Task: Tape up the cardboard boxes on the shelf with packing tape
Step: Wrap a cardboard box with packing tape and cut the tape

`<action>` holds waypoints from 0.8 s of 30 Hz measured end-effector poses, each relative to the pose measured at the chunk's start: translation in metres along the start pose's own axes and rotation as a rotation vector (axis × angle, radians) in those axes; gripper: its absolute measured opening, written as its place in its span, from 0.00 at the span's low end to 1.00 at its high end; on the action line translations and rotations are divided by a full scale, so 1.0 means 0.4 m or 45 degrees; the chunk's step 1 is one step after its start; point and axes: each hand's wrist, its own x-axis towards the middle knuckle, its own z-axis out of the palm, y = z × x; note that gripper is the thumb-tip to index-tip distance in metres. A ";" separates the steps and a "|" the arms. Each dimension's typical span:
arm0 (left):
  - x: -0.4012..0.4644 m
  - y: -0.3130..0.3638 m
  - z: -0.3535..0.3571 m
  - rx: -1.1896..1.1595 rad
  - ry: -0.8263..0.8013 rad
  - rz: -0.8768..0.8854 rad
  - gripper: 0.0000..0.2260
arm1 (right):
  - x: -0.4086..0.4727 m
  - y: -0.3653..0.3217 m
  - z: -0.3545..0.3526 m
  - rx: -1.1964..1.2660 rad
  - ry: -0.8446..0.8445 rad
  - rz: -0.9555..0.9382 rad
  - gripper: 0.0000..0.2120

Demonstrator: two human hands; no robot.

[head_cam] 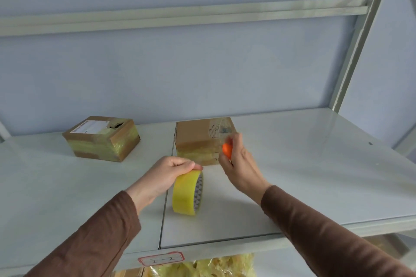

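Observation:
Two cardboard boxes stand on the pale shelf (292, 164). The left box (102, 138) is wrapped in yellowish tape and carries a white label. The right box (200, 139) has tape along its front side. My left hand (167, 175) grips the top of a yellow tape roll (188, 193) that stands on edge on the shelf in front of the right box. My right hand (238, 162) holds a small orange cutter (227, 149) at the right box's front right corner; the hand is blurred.
A shelf upright (358, 36) rises at the right and a crossbar (180, 18) runs above. A red-framed label (161, 260) sits on the shelf's front edge. Yellowish bagged material (202, 267) lies on the level below.

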 end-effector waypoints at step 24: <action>-0.129 -0.014 -0.210 0.816 -0.090 -0.017 0.14 | 0.001 -0.247 0.258 0.916 -0.521 0.232 0.05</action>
